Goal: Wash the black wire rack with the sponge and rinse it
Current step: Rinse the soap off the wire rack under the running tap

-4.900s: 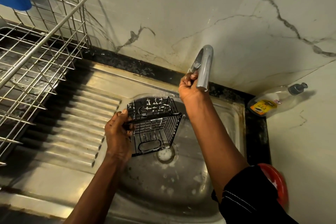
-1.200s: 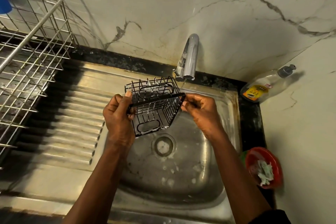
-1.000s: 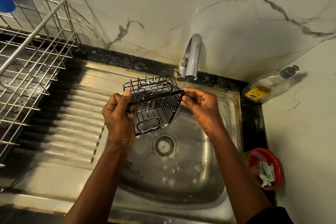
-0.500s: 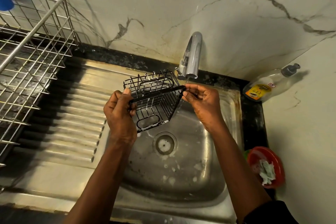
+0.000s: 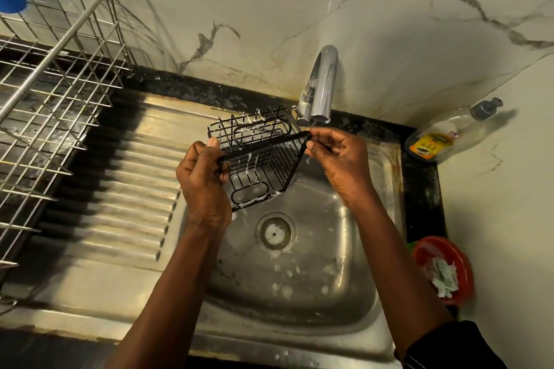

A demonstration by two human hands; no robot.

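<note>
A small black wire rack (image 5: 259,156) with white suds on its wires hangs over the steel sink (image 5: 359,293), just below the chrome tap (image 5: 322,87). My left hand (image 5: 204,180) grips the rack's left end. My right hand (image 5: 338,156) pinches its right corner directly under the spout, where a thin stream of water falls. I see no sponge.
A ribbed steel drainboard (image 5: 120,198) lies left of the basin, with a large metal dish rack (image 5: 51,93) above it. A clear soap bottle (image 5: 449,135) lies in the right corner. A red bowl (image 5: 443,269) with scraps stands on the right counter.
My right hand left the tap handle and took the rack's right corner. Both hands raised the rack from the basin up under the spout, where it has shifted only slightly since.
</note>
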